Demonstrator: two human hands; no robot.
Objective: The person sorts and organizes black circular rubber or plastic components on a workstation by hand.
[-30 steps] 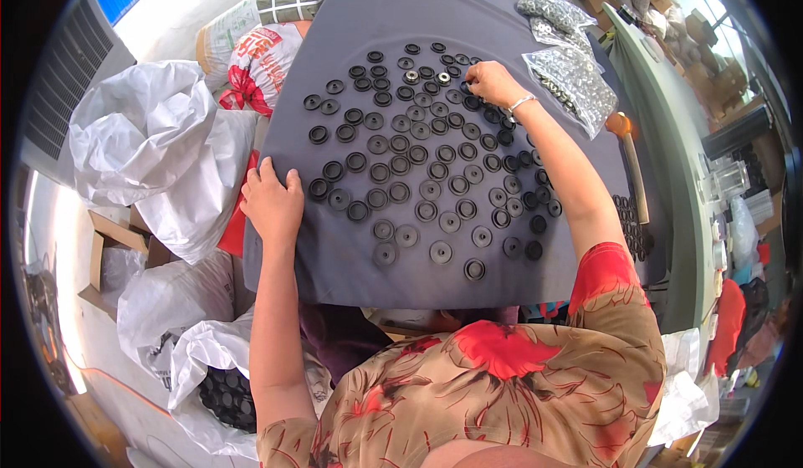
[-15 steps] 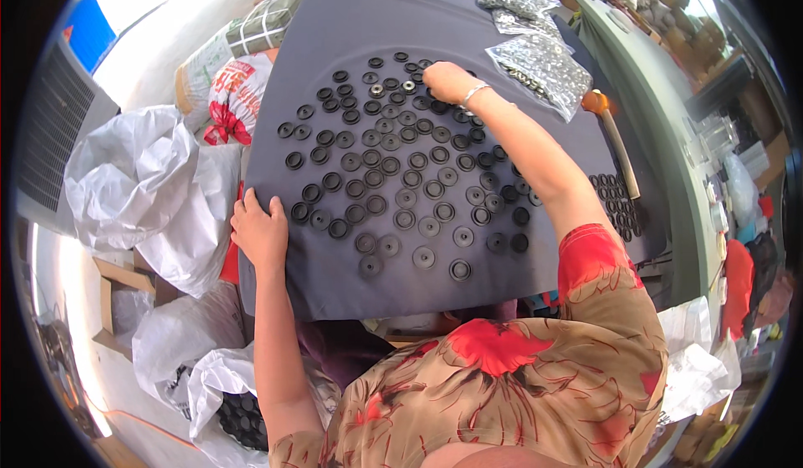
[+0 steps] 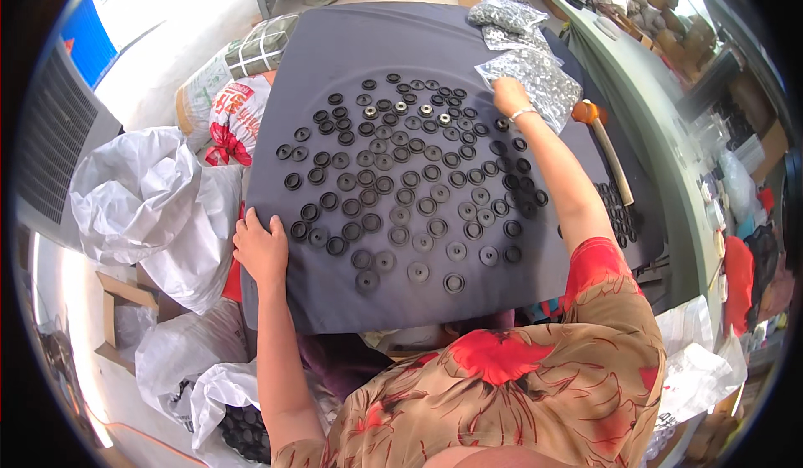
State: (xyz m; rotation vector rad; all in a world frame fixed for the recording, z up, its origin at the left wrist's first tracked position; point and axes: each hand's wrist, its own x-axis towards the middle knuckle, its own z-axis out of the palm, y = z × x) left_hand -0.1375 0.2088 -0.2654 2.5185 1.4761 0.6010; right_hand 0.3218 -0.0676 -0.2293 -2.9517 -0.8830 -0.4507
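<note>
Many round black discs (image 3: pixel 383 161) lie spread over a dark grey covered table (image 3: pixel 351 41), some ringed and some flatter with a small raised centre. Toward the far side, several of them carry small silver metal rings (image 3: pixel 444 119). My right hand (image 3: pixel 511 96) is curled at the near left edge of a clear plastic bag of small silver metal parts (image 3: pixel 548 87). Its fingertips are hidden, so I cannot see what is in them. My left hand (image 3: pixel 261 246) rests open on the table's left edge, fingers apart, with no disc under it.
More bags of metal parts (image 3: pixel 506 16) lie at the far right. A mallet with an orange head (image 3: pixel 585 112) lies to the right, near neat rows of black pieces (image 3: pixel 617 217). White sacks (image 3: pixel 134 188) and a cardboard box (image 3: pixel 109 309) stand left of the table.
My right hand has moved right, from the far discs to the clear bag. More silver rings show on the discs it was covering. My left hand stays on the table edge. The view has tilted slightly.
</note>
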